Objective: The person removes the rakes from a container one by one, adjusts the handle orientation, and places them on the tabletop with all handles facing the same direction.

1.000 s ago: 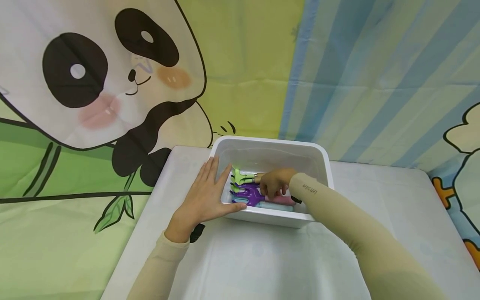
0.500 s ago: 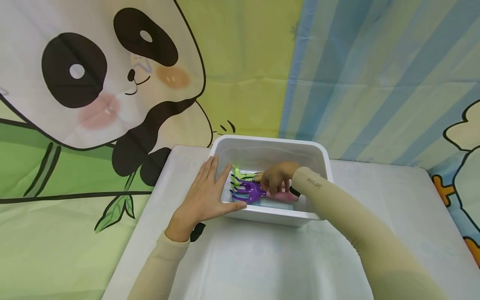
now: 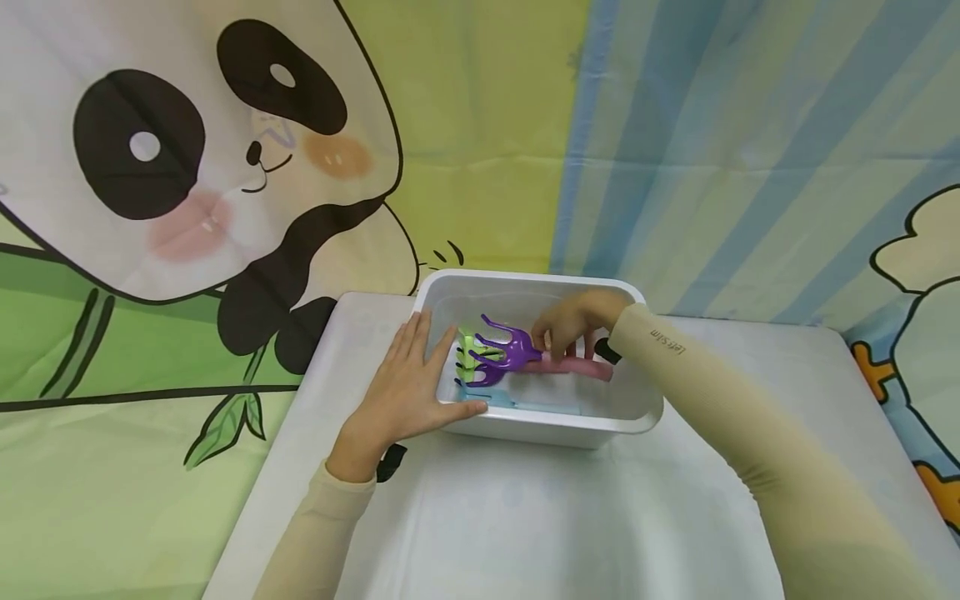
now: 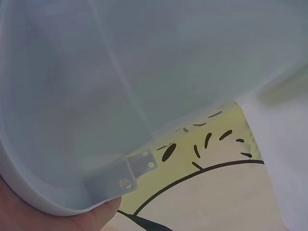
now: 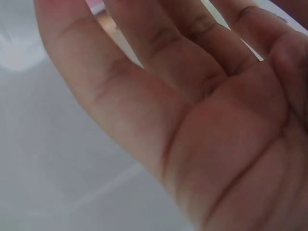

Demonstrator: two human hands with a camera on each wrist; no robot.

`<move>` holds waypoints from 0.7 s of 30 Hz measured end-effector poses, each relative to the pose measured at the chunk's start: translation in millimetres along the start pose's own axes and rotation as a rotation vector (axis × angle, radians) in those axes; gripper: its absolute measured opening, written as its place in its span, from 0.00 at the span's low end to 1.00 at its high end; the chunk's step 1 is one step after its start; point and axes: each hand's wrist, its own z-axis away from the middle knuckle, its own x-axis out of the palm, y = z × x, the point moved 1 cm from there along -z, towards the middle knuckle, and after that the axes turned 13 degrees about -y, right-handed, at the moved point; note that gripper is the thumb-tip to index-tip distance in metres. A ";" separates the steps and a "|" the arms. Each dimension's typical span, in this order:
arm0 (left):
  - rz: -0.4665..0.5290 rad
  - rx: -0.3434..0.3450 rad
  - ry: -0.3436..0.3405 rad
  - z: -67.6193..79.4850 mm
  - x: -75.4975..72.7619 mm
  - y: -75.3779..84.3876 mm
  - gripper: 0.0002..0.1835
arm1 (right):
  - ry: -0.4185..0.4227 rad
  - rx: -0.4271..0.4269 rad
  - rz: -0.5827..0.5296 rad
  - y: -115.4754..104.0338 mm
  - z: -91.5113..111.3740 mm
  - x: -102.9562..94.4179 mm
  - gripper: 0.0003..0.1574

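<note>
A white plastic bin [image 3: 525, 427] stands on the table and holds several small garden hand rakes. My right hand [image 3: 573, 321], inside the bin, pinches a purple hand rake [image 3: 513, 348] near the top of its pink handle. That rake lies over a green rake [image 3: 467, 360] and another purple rake [image 3: 483, 377]. A light blue tool [image 3: 540, 407] lies along the near wall. My left hand [image 3: 401, 383] rests with spread, straight fingers on the bin's left rim and near corner. In the right wrist view, the right hand's palm [image 5: 216, 125] covers most of the rake.
The white-covered table [image 3: 487, 517] carries the bin near its back edge. Behind it hangs a printed cloth with a panda [image 3: 225, 150] and blue stripes. A tab with holes [image 4: 115, 183] sticks out at the bin's rim in the left wrist view.
My right hand has moved up and right with the purple rake, lifting it off the light blue tool and towards the bin's back wall. The left hand stays on the rim.
</note>
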 end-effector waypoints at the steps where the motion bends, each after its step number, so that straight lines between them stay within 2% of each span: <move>1: -0.001 -0.002 0.001 -0.1 -0.1 -0.3 0.67 | 0.005 -0.010 0.000 -0.3 3.6 -0.9 0.11; 9: -0.002 -0.003 0.004 -0.4 -0.3 -0.7 0.67 | 0.014 -0.082 -0.026 1.7 32.0 -2.2 0.09; 17: -0.011 0.007 0.007 0.2 -0.9 -0.3 0.68 | 0.086 -0.181 -0.045 8.5 73.7 0.8 0.13; 21: -0.016 0.011 0.005 0.1 -0.2 -0.1 0.69 | 0.132 -0.224 -0.067 19.0 96.5 5.2 0.16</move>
